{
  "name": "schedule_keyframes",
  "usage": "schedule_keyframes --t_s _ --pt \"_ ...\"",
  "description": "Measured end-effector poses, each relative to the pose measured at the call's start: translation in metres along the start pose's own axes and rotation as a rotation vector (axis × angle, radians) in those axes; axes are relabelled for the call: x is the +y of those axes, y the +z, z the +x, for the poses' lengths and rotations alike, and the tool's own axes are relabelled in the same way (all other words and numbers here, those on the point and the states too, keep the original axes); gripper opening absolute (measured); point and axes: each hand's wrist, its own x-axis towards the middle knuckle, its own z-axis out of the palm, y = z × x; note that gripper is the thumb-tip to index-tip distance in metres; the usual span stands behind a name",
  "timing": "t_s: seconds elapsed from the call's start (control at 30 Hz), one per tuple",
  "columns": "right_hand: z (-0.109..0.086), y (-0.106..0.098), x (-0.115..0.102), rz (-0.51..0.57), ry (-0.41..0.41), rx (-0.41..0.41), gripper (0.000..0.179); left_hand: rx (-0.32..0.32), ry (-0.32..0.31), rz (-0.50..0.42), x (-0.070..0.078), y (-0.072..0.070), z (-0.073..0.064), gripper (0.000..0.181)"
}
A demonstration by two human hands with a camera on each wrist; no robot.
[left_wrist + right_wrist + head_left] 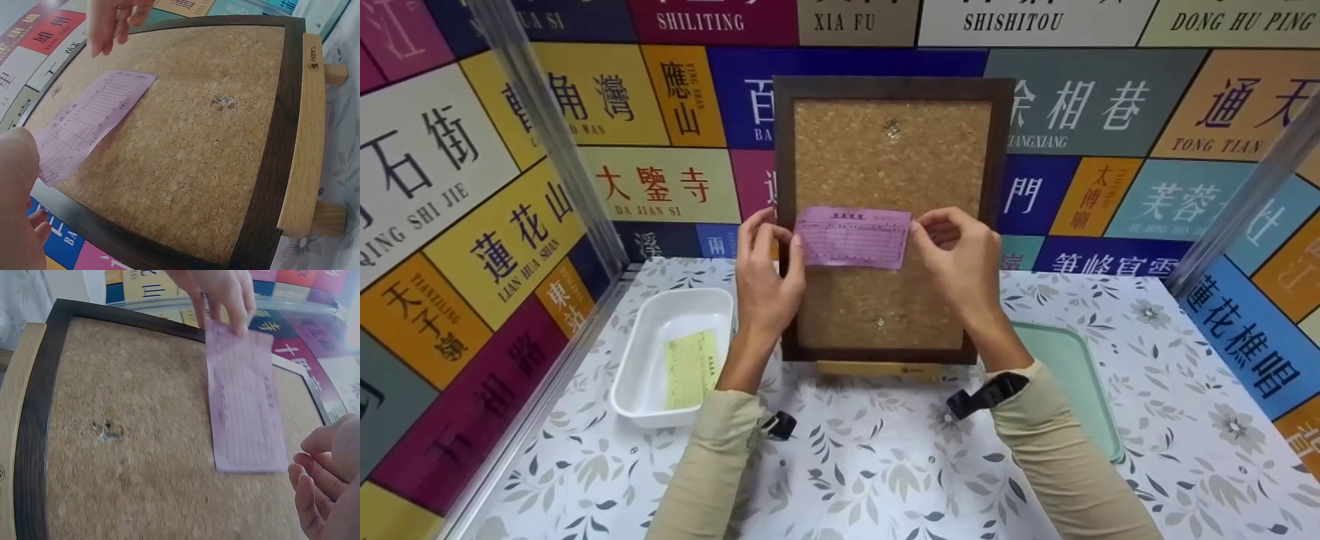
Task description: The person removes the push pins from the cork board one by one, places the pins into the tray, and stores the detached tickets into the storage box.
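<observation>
My left hand pinches a pink printed slip at its left end, thumb in front. The slip lies sideways across the middle of a cork board in a dark frame. In the right wrist view the left hand's thumb presses the slip near its top end. My right hand hovers by the slip's right edge with fingers loosely bent. A gap shows between the right hand and the paper in the right wrist view, and no object appears between its fingers.
The board leans upright on a wooden stand. To the left, a white tray holds a yellow-green slip. A pale green lid or tray lies at right, partly behind the right forearm. Sign-covered panels surround the floral tabletop.
</observation>
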Motion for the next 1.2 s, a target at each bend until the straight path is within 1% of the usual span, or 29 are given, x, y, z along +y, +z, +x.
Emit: schedule_keyframes --t_s 0.13,0.27,0.37,0.47,0.57,0.77,0.97,1.1,1.2 --pt "-0.005 -0.014 0.007 -0.010 0.008 0.029 0.012 -0.008 -0.008 -0.002 0.002 -0.005 -0.001 0.014" --pt "-0.011 -0.024 0.014 -0.016 0.015 0.029 0.009 -0.012 -0.018 0.005 0.002 -0.008 -0.002 0.014" --pt "-0.016 -0.030 0.018 -0.015 0.025 0.019 0.007 -0.015 -0.037 0.004 0.002 -0.011 -0.004 0.014" --pt "-0.020 -0.037 0.021 -0.009 0.035 0.027 0.006 -0.013 -0.039 0.003 0.002 -0.013 -0.005 0.016" --pt "-0.025 -0.042 0.025 -0.015 0.036 0.041 0.006 -0.019 -0.036 0.015 0.002 -0.017 -0.006 0.018" --pt "-0.031 -0.053 0.032 -0.034 0.025 0.044 0.005 -0.034 -0.066 0.016 0.001 -0.022 -0.009 0.019" --pt "-0.040 -0.063 0.042 -0.061 0.060 0.037 0.005 -0.038 -0.050 -0.022 -0.003 -0.028 -0.011 0.017" --pt "-0.048 -0.071 0.056 -0.087 0.091 0.041 0.006 -0.045 -0.035 -0.028 -0.008 -0.031 -0.012 0.016" --pt "-0.055 -0.078 0.067 -0.113 0.126 0.052 0.007 -0.036 -0.017 -0.026 -0.012 -0.035 -0.012 0.016"
